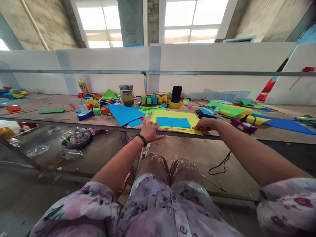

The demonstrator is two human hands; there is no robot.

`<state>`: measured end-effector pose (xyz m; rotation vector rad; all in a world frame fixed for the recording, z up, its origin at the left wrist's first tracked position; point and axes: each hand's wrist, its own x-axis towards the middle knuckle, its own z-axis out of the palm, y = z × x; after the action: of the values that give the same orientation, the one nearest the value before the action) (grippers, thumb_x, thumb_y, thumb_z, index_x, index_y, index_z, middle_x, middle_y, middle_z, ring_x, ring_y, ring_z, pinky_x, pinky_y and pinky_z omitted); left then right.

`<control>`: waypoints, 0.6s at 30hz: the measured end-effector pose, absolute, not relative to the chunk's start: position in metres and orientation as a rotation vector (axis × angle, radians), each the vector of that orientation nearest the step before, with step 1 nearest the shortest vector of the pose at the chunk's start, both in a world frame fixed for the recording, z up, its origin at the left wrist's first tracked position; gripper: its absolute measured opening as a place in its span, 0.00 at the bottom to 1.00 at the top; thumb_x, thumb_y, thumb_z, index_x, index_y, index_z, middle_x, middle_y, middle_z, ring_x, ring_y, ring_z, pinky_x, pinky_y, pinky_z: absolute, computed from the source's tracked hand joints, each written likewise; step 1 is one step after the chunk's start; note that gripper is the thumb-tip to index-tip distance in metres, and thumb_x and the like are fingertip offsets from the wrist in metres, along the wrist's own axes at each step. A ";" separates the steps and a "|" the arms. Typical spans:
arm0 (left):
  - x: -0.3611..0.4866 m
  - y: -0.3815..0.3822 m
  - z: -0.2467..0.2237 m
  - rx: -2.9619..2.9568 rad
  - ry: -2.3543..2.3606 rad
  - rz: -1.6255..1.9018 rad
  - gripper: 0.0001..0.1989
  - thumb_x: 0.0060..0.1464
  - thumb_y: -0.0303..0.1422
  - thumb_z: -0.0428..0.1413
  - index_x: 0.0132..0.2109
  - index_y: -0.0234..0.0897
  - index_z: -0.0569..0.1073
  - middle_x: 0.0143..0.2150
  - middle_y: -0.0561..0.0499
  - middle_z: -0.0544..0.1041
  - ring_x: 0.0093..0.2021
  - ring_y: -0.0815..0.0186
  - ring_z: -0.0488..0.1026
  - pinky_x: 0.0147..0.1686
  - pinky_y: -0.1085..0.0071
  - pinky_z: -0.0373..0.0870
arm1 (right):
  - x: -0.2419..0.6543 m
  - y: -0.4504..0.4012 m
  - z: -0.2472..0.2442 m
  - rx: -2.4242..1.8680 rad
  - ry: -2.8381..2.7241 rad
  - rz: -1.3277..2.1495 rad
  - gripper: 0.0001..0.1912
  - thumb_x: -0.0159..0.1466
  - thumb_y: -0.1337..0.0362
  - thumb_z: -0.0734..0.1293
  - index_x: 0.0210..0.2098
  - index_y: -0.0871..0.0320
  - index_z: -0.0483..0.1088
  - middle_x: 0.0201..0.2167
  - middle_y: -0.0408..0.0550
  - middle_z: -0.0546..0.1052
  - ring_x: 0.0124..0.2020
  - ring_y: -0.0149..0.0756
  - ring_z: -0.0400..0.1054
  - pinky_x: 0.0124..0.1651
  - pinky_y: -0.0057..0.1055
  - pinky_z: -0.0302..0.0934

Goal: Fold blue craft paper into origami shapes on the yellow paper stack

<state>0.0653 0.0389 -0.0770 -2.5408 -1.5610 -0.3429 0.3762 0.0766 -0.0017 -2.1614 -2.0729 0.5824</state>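
Note:
A yellow sheet (177,114) lies at the table's front edge, with more yellow layers showing beneath it. On top of it rests a blue rectangle (173,122), flat and apart from my right fingers. My left hand (149,131) is at the sheet's left front corner, its fingertips at the blue piece's left end and its thumb stretched out below the table edge. At the right front corner, my right hand (206,124) has its fingers curled and pinched on the yellow sheet. Larger blue sheets (125,113) lie just left of my left hand.
A glass jar (127,96) with a metal lid and a phone (176,94) on a yellow roll stand behind the sheets. Left are a blue power strip (85,114) and colourful blocks. A purple device (244,125) with a black cord sits right, near green and blue sheets.

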 end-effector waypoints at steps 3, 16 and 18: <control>0.066 0.038 -0.073 -2.529 -1.547 -0.308 0.33 0.55 0.58 0.49 0.57 0.40 0.70 0.61 0.42 0.70 0.60 0.47 0.64 0.63 0.42 0.48 | 0.381 0.078 0.011 -2.126 -2.078 0.507 0.19 0.54 0.56 0.74 0.17 0.58 0.64 0.18 0.45 0.66 0.22 0.32 0.62 0.25 0.29 0.58; 0.135 0.043 -0.073 -2.576 -1.484 -0.333 0.48 0.51 0.66 0.42 0.65 0.31 0.62 0.66 0.38 0.63 0.66 0.46 0.55 0.66 0.45 0.42 | 0.293 0.113 -0.033 -1.824 -2.328 0.488 0.14 0.54 0.57 0.72 0.34 0.61 0.79 0.27 0.46 0.78 0.30 0.35 0.70 0.30 0.25 0.59; 0.131 0.039 -0.080 -2.538 -1.539 -0.395 0.45 0.53 0.65 0.41 0.62 0.32 0.65 0.65 0.39 0.65 0.67 0.45 0.55 0.66 0.44 0.41 | 0.299 0.116 -0.035 -1.815 -2.334 0.486 0.14 0.54 0.56 0.72 0.34 0.61 0.79 0.28 0.47 0.79 0.31 0.36 0.71 0.31 0.25 0.60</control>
<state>0.1307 0.0392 -0.0797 -2.5375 -1.5394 -0.3950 0.2988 0.1164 -0.0353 -1.8154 -2.3342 0.4856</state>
